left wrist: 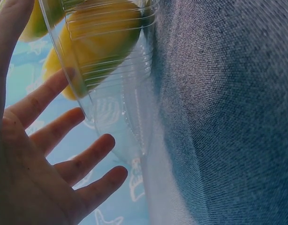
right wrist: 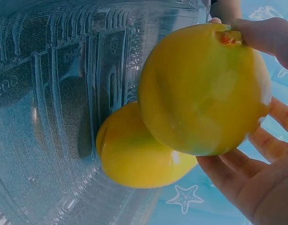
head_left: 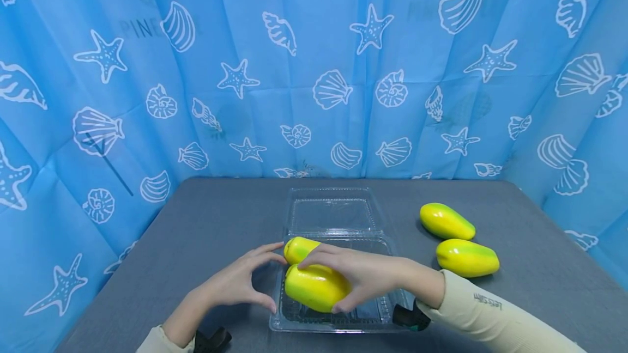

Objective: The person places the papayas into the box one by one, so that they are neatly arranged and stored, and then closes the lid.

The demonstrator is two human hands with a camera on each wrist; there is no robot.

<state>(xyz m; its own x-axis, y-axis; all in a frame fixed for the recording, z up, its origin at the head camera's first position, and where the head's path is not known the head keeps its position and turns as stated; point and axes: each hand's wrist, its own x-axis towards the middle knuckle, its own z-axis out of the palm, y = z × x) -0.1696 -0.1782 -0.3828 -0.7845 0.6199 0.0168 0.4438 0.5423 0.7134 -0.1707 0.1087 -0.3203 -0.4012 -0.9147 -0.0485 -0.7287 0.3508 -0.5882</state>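
Observation:
My right hand point(head_left: 365, 274) grips a glossy yellow-green papaya point(head_left: 316, 287), thumb at one end and fingers round its side. The held papaya is over the front left of a clear plastic clamshell box point(head_left: 338, 327). A second papaya point(right wrist: 134, 154) lies inside the box, just behind the held one and partly hidden by it in the head view. My left hand point(head_left: 240, 277) is at the box's left side, its fingers spread and thumb apart, holding nothing. In the left wrist view its index fingertip point(left wrist: 69, 74) overlaps the box's rim.
The box's lid point(head_left: 333, 214) lies folded back, away from me. Two more papayas, a rear one point(head_left: 446, 221) and a front one point(head_left: 467, 258), lie right of the box on the grey tabletop point(head_left: 221, 211). A blue shell-patterned curtain point(head_left: 304, 97) stands behind and along the sides.

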